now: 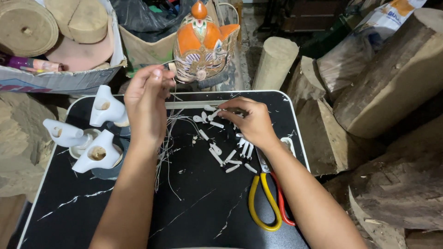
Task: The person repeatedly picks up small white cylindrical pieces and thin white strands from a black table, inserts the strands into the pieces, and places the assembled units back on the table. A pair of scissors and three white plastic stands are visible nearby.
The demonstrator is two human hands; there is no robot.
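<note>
Black marble-look worktop point(198, 207) with pale veins and a white rim. At nine o'clock, three white carved figures point(99, 154) clustered together. Around centre, thin pale fibre strands point(168, 143). Toward two o'clock, small white carved pieces point(226, 159) scattered. At four o'clock, pliers point(265, 193) with yellow and red handles.

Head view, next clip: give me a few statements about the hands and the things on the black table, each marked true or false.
1. The left hand is raised, pinching a thin strand. True.
2. The right hand holds the pliers. False: the pliers, with one yellow and one red handle, lie on the black table; the fingers reach among small white pieces.
3. Three white carved pieces stand at the table's left side. True.
4. The orange painted headpiece lies on the table. False: it stands beyond the far edge.
</note>
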